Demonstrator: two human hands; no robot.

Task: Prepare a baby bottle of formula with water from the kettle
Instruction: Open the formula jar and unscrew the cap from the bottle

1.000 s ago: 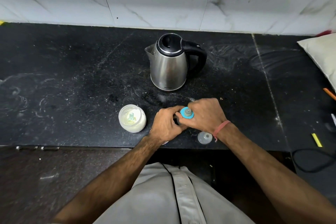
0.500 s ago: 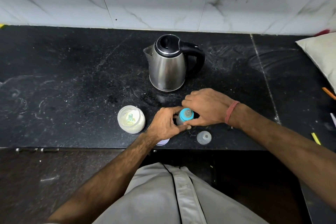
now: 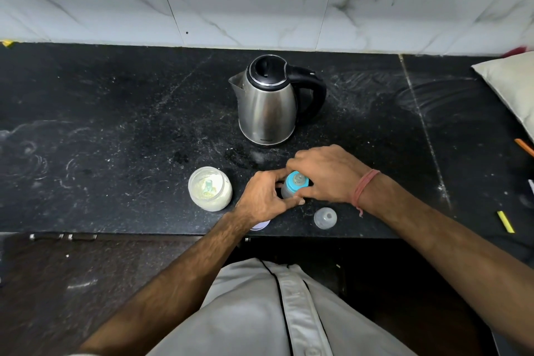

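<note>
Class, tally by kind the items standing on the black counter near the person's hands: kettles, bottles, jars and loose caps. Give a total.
Kettles: 1, steel kettle
Baby bottles: 1, baby bottle
Jars: 1, open powder jar
Loose caps: 1, clear cap
Total: 4

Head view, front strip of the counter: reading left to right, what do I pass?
Open powder jar → left hand → baby bottle gripped by both hands → right hand → clear cap → yellow strip.
</note>
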